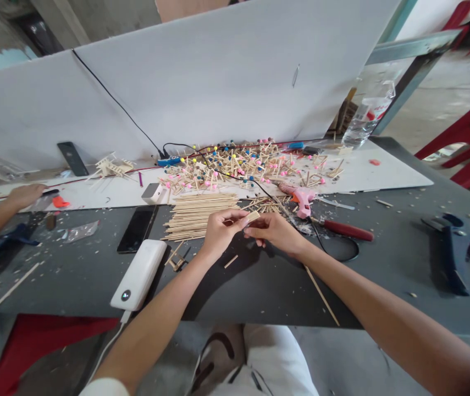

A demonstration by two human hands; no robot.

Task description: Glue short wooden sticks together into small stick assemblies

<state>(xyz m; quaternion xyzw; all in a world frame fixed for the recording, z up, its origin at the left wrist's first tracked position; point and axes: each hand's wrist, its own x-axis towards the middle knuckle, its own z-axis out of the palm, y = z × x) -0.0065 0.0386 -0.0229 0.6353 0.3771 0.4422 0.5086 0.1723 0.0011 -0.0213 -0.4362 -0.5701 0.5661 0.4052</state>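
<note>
Head view: just right of the frame's centre, the left hand (220,231) pinches a small wooden piece (252,217) between thumb and forefinger, holding it slightly above the grey table (259,286). The right hand (274,231) meets the piece from the right with its fingers drawn narrow. Whether they grip it or only touch it I cannot tell.

The piece is short and light and is held only at the fingertips. A slip in the pinch could drop it among the chips and offcuts below, where it would be hard to pick out.

Just above the hands lies a stack of plain sticks (199,214). A forward nudge of the left wrist could scatter it into the heap of bead-tipped sticks (238,165) behind.

The pink glue gun (300,199) rests near the right hand, to its upper right, and its black cable (333,256) loops by the right forearm. A snag of the arm on that loop could drag the gun, and if the nozzle is hot it could burn skin.

A red-handled tool (348,230) lies just beside the cable. A long loose stick (321,294) sits under the right forearm and could roll off the near edge.

At the left edge of the frame a co-worker's hand (24,193) rests well apart.
</note>
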